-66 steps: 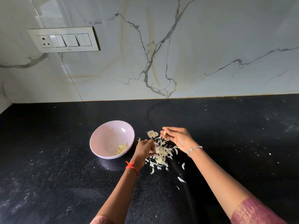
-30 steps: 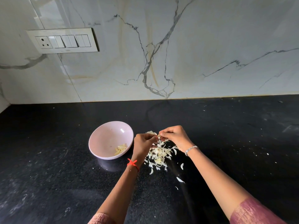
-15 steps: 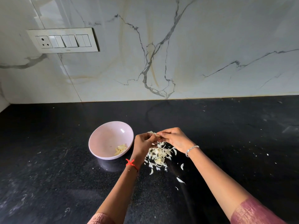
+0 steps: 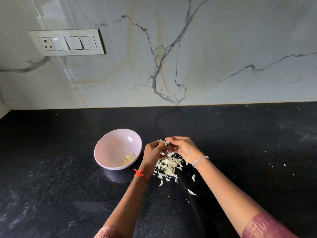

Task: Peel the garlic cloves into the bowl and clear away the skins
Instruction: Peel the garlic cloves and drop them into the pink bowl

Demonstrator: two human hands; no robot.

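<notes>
A pale pink bowl point(image 4: 109, 148) stands on the black counter with several peeled garlic cloves point(image 4: 128, 159) inside at its near right. Just right of it, my left hand point(image 4: 153, 152) and my right hand point(image 4: 183, 147) meet above a heap of white garlic skins point(image 4: 169, 166). Both hands pinch one garlic clove point(image 4: 164, 142) with papery skin between their fingertips. Most of that clove is hidden by the fingers.
Loose skin flakes point(image 4: 191, 192) lie scattered on the black granite counter point(image 4: 248, 152) toward me from the heap. A marble backsplash rises behind, with a switch panel point(image 4: 66, 42) at upper left. White specks dot the counter at right.
My left hand rose from the skin heap and met my right hand, which holds a clove. Since then both hands have worked at it with small finger shifts; the bowl has not moved.
</notes>
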